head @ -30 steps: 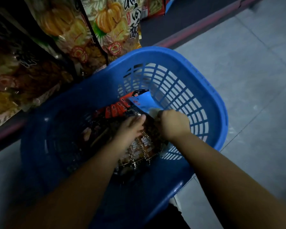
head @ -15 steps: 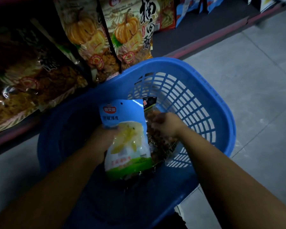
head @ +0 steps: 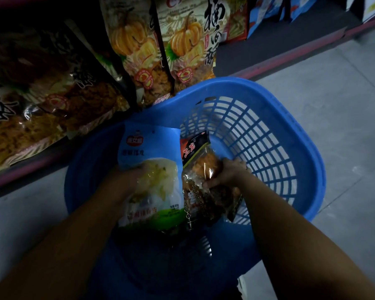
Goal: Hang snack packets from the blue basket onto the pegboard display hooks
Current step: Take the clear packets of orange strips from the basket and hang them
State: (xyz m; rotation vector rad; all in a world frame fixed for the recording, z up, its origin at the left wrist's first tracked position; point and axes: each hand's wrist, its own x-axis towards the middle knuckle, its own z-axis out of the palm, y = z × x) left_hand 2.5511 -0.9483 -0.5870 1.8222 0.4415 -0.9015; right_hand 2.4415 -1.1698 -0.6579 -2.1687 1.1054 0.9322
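Observation:
The blue basket [head: 307, 152] stands on the floor below me. My left hand [head: 126, 180] grips a blue, white and green snack packet [head: 147, 161] from behind, holding it upright over the basket. Right beside it, my right hand [head: 223, 172] grips a dark packet with a black and red top [head: 195, 148] and brown contents. The two packets touch side by side. What lies under them in the basket is dark and hidden.
Large snack bags with pumpkin pictures [head: 182, 44] and darker bags [head: 41, 100] stand on a low shelf behind the basket. A red-edged shelf base [head: 290, 59] runs to the right. Grey tiled floor [head: 333, 94] lies at right.
Both hands have lifted out of the basket, each with a packet. The blue and white packet has risen and turned upright; the dark packet has come up beside it.

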